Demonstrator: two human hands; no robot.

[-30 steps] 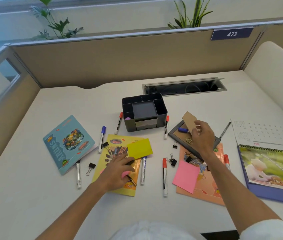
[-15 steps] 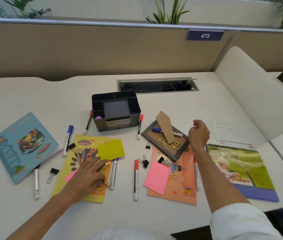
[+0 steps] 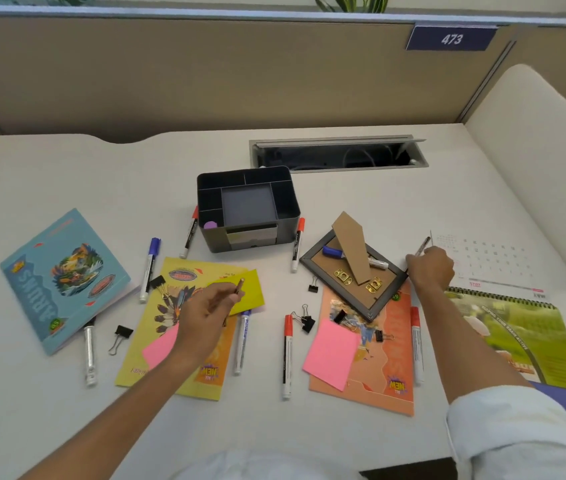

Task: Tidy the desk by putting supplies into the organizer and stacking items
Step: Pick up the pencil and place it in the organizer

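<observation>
A dark grey organizer (image 3: pixel 288 220) with several compartments stands mid-desk. My left hand (image 3: pixel 205 313) hovers over the yellow booklet (image 3: pixel 157 341) and grips a thin dark pen (image 3: pixel 239 285) just in front of a yellow sticky pad (image 3: pixel 253 289). My right hand (image 3: pixel 430 268) sits between the face-down picture frame (image 3: pixel 354 282) and the calendar (image 3: pixel 516 327), pinching a second thin pen (image 3: pixel 421 245). Several markers lie scattered, such as a red-capped one (image 3: pixel 287 355) and a blue-capped one (image 3: pixel 149 268). Binder clips (image 3: pixel 304 318) are strewn between the booklets.
A blue book (image 3: pixel 60 275) lies at the left. An orange booklet (image 3: pixel 375 358) carries a pink sticky pad (image 3: pixel 330 355) and the frame's corner. An open cable tray (image 3: pixel 340 154) sits behind the organizer. Beige partitions wall the desk.
My left hand has lifted a thin pen off the yellow booklet. My right hand let go of the frame's cardboard stand, moved right and took a pen beside the calendar. The camera turned right.
</observation>
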